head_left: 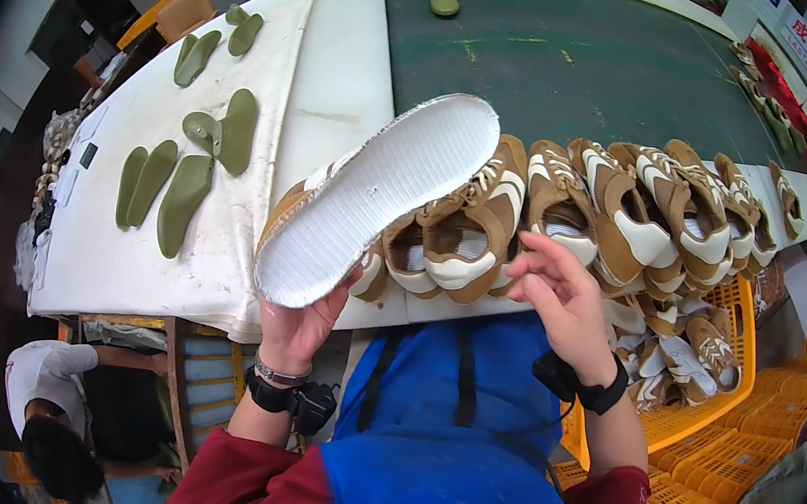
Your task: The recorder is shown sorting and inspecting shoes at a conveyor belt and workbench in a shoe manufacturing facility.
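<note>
Shoe held sole-up in the left hand, near centre, over the near edge of the white table.
Green conveyor belt runs far right; a row of brown-and-white shoes lies right of the held shoe, olive insoles to the left. The left hand grips the heel end; the right hand is spread, empty, just beside the row.
</note>
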A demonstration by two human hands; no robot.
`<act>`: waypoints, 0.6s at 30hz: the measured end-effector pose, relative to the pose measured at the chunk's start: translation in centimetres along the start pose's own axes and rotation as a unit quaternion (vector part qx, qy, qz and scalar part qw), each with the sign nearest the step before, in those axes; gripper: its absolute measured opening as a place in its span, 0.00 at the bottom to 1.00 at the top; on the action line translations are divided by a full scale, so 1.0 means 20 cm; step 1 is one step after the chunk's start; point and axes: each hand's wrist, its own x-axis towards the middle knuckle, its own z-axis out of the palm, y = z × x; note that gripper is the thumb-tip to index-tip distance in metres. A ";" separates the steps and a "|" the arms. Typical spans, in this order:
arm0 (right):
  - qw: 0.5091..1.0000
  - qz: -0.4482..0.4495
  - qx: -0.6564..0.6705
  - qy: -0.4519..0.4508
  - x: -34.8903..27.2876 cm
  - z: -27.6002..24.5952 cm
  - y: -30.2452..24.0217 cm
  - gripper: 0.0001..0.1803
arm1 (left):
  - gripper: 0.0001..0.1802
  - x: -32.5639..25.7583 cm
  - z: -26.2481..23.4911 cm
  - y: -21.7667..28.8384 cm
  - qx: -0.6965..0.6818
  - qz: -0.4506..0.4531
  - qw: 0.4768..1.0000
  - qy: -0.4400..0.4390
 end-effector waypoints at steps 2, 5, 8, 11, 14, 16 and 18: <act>0.999 0.033 -0.027 0.024 -0.04 -0.04 0.02 0.18 | 0.30 0.03 -0.02 0.03 0.015 0.008 1.000 -0.002; 0.999 0.031 -0.030 0.028 -0.15 -0.14 0.02 0.16 | 0.31 0.06 -0.03 0.08 0.071 0.034 0.997 0.009; 0.998 0.058 -0.038 0.010 -0.28 -0.28 0.01 0.16 | 0.32 0.08 0.01 0.13 0.268 0.140 0.948 0.097; 0.992 0.108 -0.070 0.015 -0.47 -0.49 0.03 0.16 | 0.20 0.11 0.03 0.16 0.716 0.152 0.672 0.111; 0.971 0.168 -0.137 0.104 -0.69 -0.86 0.18 0.17 | 0.16 0.17 0.00 0.09 0.931 0.111 0.348 0.031; 0.954 0.188 -0.087 0.215 -0.80 -1.13 0.36 0.16 | 0.16 0.20 -0.03 0.01 0.889 0.060 0.451 0.051; 0.874 0.285 -0.210 0.333 -0.88 -1.37 0.57 0.16 | 0.21 0.22 -0.05 -0.05 0.791 -0.024 0.603 0.103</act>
